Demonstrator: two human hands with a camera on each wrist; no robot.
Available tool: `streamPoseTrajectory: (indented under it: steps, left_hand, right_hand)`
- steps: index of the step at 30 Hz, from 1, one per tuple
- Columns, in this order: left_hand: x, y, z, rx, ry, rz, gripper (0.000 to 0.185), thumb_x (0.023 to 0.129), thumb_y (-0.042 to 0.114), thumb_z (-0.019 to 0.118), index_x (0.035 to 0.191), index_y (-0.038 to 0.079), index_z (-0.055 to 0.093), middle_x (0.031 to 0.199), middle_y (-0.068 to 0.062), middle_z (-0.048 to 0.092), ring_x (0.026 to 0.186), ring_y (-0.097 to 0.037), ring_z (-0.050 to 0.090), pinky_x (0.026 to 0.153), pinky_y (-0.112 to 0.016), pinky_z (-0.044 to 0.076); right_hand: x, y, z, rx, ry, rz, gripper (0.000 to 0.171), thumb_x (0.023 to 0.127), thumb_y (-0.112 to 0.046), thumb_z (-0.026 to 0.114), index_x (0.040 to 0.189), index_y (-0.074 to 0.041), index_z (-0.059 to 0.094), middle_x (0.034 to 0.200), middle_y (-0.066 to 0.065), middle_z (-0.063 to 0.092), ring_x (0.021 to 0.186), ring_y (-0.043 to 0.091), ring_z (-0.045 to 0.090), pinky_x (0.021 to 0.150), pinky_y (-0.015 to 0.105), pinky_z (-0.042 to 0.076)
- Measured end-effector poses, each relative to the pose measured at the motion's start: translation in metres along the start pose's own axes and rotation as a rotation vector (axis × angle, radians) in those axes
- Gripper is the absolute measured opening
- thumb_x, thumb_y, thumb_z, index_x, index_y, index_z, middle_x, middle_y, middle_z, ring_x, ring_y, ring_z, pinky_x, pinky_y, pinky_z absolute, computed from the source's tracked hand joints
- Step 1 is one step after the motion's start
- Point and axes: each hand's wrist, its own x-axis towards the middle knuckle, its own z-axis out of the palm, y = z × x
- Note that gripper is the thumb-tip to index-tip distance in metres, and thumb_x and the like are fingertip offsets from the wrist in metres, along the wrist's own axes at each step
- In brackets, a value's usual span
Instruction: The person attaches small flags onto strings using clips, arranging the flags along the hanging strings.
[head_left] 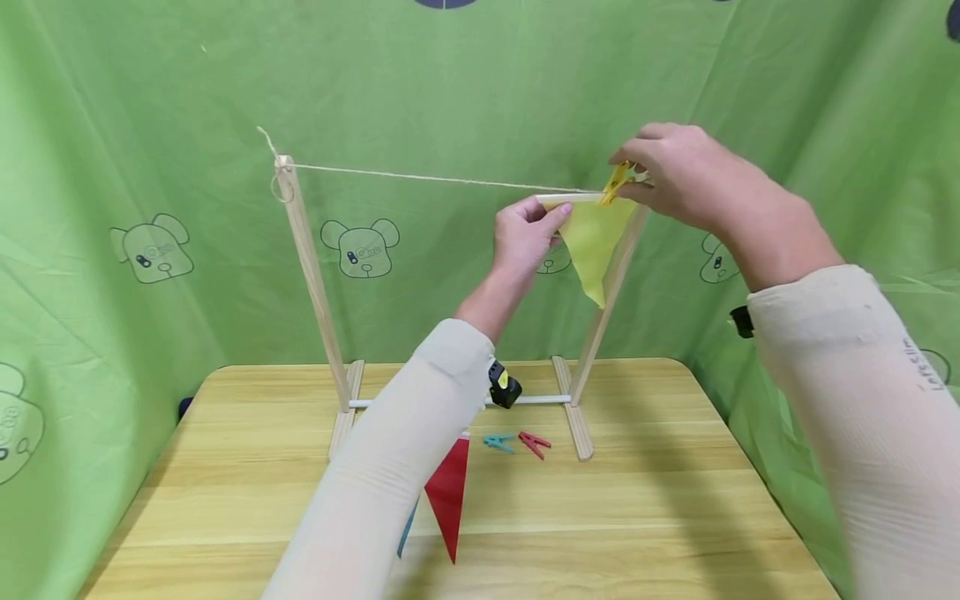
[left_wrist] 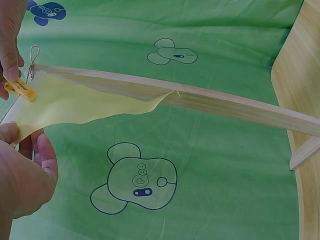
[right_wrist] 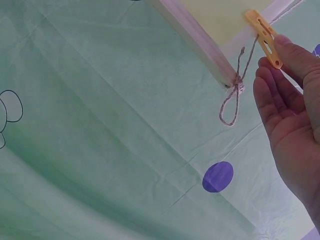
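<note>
A yellow triangular pennant [head_left: 596, 246] with a white top edge hangs point down at the string [head_left: 420, 176], near the right post. My left hand [head_left: 525, 233] pinches its top left corner between thumb and fingers. With thumb and fingertips, my right hand [head_left: 682, 179] pinches a yellow clothespin [head_left: 617, 181] whose jaws sit over the pennant's top edge. In the right wrist view the clothespin [right_wrist: 264, 39] lies beside the string's knot and loop [right_wrist: 231, 102] on the post end. The left wrist view shows the pennant [left_wrist: 90, 102] stretching alongside the wooden post [left_wrist: 210, 102].
On the wooden table [head_left: 637, 517] lie a teal clothespin [head_left: 498, 442] and a red clothespin [head_left: 534, 444]. A red pennant [head_left: 450, 492] and a blue one [head_left: 408, 529] are partly behind my left sleeve. The left post [head_left: 311, 258] holds the string's other end; a green curtain [head_left: 450, 83] stands behind.
</note>
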Motion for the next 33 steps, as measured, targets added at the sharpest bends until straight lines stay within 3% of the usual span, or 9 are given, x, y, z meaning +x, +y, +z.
streamPoseTrajectory:
  steps: [9, 14, 21, 23, 28, 33]
  left_hand:
    - [0.001, -0.005, -0.003, -0.014, -0.023, -0.003, 0.017, 0.093, 0.005, 0.076, 0.106, -0.005, 0.072, 0.078, 0.001, 0.063, 0.068, -0.010, 0.057, 0.065, -0.023, 0.054]
    - [0.001, -0.007, -0.005, -0.005, -0.035, 0.000, 0.016, 0.093, 0.006, 0.076, 0.105, -0.004, 0.070, 0.080, 0.001, 0.063, 0.071, -0.011, 0.059, 0.064, -0.020, 0.055]
    - [0.001, -0.007, -0.007, 0.019, -0.039, -0.001, 0.017, 0.094, 0.009, 0.075, 0.107, -0.002, 0.070, 0.085, 0.001, 0.064, 0.080, -0.016, 0.062, 0.076, -0.029, 0.061]
    - [0.001, -0.006, -0.008, 0.017, -0.040, 0.006, 0.019, 0.094, 0.008, 0.075, 0.110, -0.002, 0.070, 0.085, 0.002, 0.063, 0.080, -0.016, 0.062, 0.071, -0.022, 0.058]
    - [0.001, -0.005, -0.009, -0.014, -0.054, 0.020, 0.027, 0.094, 0.005, 0.074, 0.120, 0.000, 0.070, 0.086, 0.003, 0.063, 0.075, -0.009, 0.058, 0.068, -0.019, 0.055]
    - [0.000, -0.002, -0.011, -0.018, -0.055, 0.018, 0.030, 0.094, 0.006, 0.074, 0.124, 0.003, 0.070, 0.087, 0.002, 0.064, 0.070, -0.007, 0.056, 0.060, -0.015, 0.049]
  right_hand:
    - [0.000, -0.001, 0.005, 0.036, 0.034, -0.013, 0.043, 0.094, -0.003, 0.073, 0.134, 0.007, 0.060, 0.129, 0.031, 0.062, 0.116, 0.048, 0.058, 0.098, 0.061, 0.053]
    - [-0.001, 0.000, 0.008, 0.047, 0.045, -0.015, 0.043, 0.095, -0.005, 0.073, 0.134, 0.007, 0.060, 0.130, 0.031, 0.062, 0.117, 0.049, 0.058, 0.099, 0.062, 0.052]
    - [-0.001, 0.001, 0.009, 0.052, 0.070, -0.025, 0.043, 0.094, -0.005, 0.074, 0.134, 0.007, 0.060, 0.129, 0.031, 0.063, 0.113, 0.047, 0.061, 0.099, 0.062, 0.052]
    - [-0.002, 0.001, 0.009, 0.054, 0.067, -0.017, 0.044, 0.095, -0.006, 0.073, 0.135, 0.006, 0.060, 0.130, 0.030, 0.062, 0.113, 0.047, 0.061, 0.098, 0.062, 0.052]
    - [-0.005, 0.002, 0.010, 0.072, 0.081, 0.018, 0.047, 0.097, -0.008, 0.071, 0.140, 0.005, 0.056, 0.132, 0.030, 0.061, 0.113, 0.048, 0.063, 0.099, 0.062, 0.052]
    - [-0.013, 0.003, 0.015, 0.102, 0.143, 0.034, 0.046, 0.098, -0.007, 0.070, 0.140, 0.004, 0.055, 0.132, 0.028, 0.061, 0.113, 0.047, 0.063, 0.099, 0.061, 0.052]
